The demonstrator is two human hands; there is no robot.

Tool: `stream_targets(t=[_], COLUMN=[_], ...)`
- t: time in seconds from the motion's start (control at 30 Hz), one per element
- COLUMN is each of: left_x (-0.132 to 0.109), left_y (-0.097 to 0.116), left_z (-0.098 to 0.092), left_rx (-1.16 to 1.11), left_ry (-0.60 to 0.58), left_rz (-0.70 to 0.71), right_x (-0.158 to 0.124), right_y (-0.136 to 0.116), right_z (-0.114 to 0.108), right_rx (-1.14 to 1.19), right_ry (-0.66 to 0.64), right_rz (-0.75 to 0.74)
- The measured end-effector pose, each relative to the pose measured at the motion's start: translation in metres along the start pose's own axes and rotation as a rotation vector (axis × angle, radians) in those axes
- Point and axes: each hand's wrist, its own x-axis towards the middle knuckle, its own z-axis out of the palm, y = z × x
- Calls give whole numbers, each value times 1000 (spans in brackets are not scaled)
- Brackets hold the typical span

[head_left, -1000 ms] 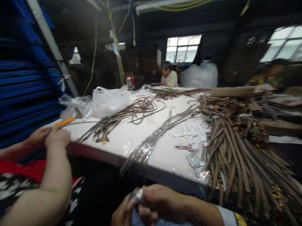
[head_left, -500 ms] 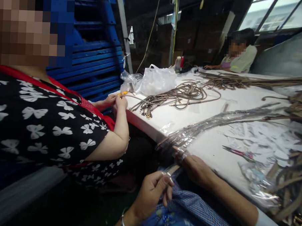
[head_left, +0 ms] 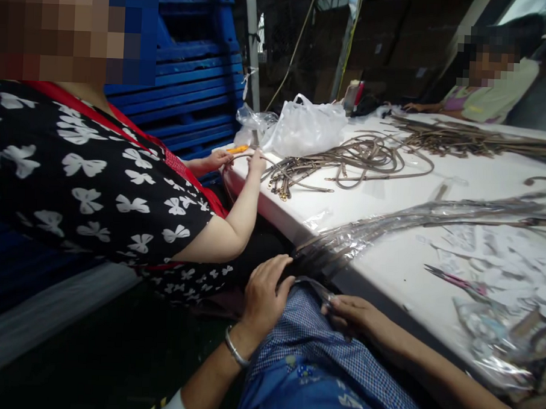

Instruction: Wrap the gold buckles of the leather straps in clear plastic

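Observation:
My left hand (head_left: 265, 300), with a silver bangle (head_left: 236, 347) at the wrist, has its fingers stretched out and the thumb apart. Its thumb is close to the end of a clear plastic sleeve (head_left: 317, 286); whether they touch I cannot tell. My right hand (head_left: 356, 316) pinches the other part of that sleeve above my blue checked apron (head_left: 310, 327). What the sleeve contains is hard to make out. Just beyond both hands, a bundle of brown straps in clear plastic (head_left: 357, 238) lies across the white table (head_left: 294, 220) and hangs over its edge.
Pink-handled pliers (head_left: 455, 282) lie among paper tags (head_left: 501, 256) at the right. Loose straps with metal clasps (head_left: 347, 159) and a white plastic bag (head_left: 310, 128) are farther back. A co-worker's hands (head_left: 239, 159) hold a strap and an orange tool; another person (head_left: 495, 87) sits opposite.
My left hand has moved up and its fingers have straightened from a curled grip. My right hand has drawn back from the table edge with the sleeve. The view has shifted.

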Motion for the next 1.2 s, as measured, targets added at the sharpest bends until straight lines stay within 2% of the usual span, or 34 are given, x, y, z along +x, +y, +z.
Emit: stream_targets(t=[0.1,0.17,0.23,0.3,0.4,0.47,0.57,0.6,0.67,0.73,0.8,0.9,0.93,1.0,1.07,1.1,1.13,1.2], left_x=[-17,-26,-30,-30,-32,-37,-43,-44,-42,-35,-26,-13,-9,-3,-3,-5,-9,-19], left_y=[-3,-8,-15,-21,-17,-7,15,22,34,42,44,37,32,21,12,8,6,5], left_z=[14,26,37,44,48,48,41,37,26,14,4,-4,-6,-8,-7,-5,-2,8], left_rx=[46,-14,-119,-242,-426,-540,-716,-781,-897,-964,-981,-915,-841,-587,-282,-173,-113,-123], left_ry=[-206,-309,-303,-292,-398,-479,-542,-544,-524,-488,-471,-471,-443,-286,-88,-41,-54,-206], left_rz=[251,300,212,51,-104,-153,-230,-268,-353,-427,-476,-526,-508,-403,-245,-171,-102,23], right_x=[-7,-13,-20,-26,-30,-27,-14,-9,1,7,8,3,0,-5,-11,-14,-16,-22], right_y=[-6,-10,-16,-24,-39,-46,-43,-38,-22,-4,11,21,21,17,10,7,3,-4], right_z=[8,16,22,24,16,5,-15,-21,-29,-30,-24,-9,-5,0,3,3,4,6], right_rx=[243,293,310,315,278,135,-328,-509,-816,-995,-1058,-1003,-929,-668,-308,-132,17,205], right_ry=[-108,-161,-185,-136,98,308,551,574,522,378,239,184,188,147,20,-50,-109,-172], right_rz=[46,17,-38,-157,-434,-611,-780,-802,-810,-800,-786,-693,-617,-395,-145,-48,18,49])
